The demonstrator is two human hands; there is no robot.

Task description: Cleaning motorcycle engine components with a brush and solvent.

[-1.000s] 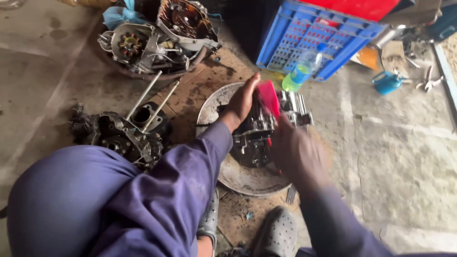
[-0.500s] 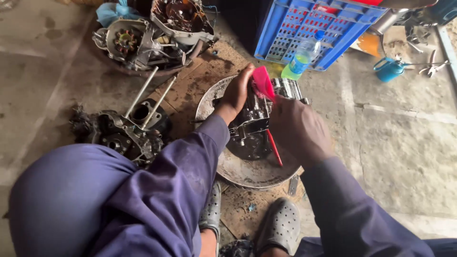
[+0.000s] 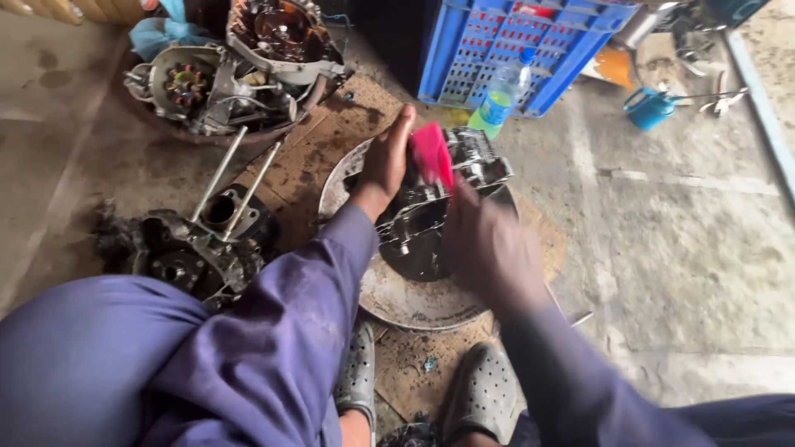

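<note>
The grey concrete floor [image 3: 679, 240] carries a brown cardboard sheet [image 3: 323, 149]; on it lies a round metal pan [image 3: 397, 298], near a blue plastic crate [image 3: 513, 50].

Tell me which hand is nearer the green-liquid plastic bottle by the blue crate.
Left. The left hand steadies the engine part just below-left of the bottle; the right hand, holding the pink brush, sits lower, farther away.

Open concrete floor [image 3: 687, 248] lies to the right of the round metal pan [image 3: 397, 302], with nothing standing on it until the blue watering can [image 3: 646, 108] and scattered tools farther back. Behind the pan, a blue crate [image 3: 513, 41] and a plastic bottle [image 3: 495, 103] close the way. To the left, a studded engine block [image 3: 195, 248] and a pile of engine cases [image 3: 232, 74] crowd the floor, with only a strip of cardboard [image 3: 319, 153] between them and the pan.
</note>
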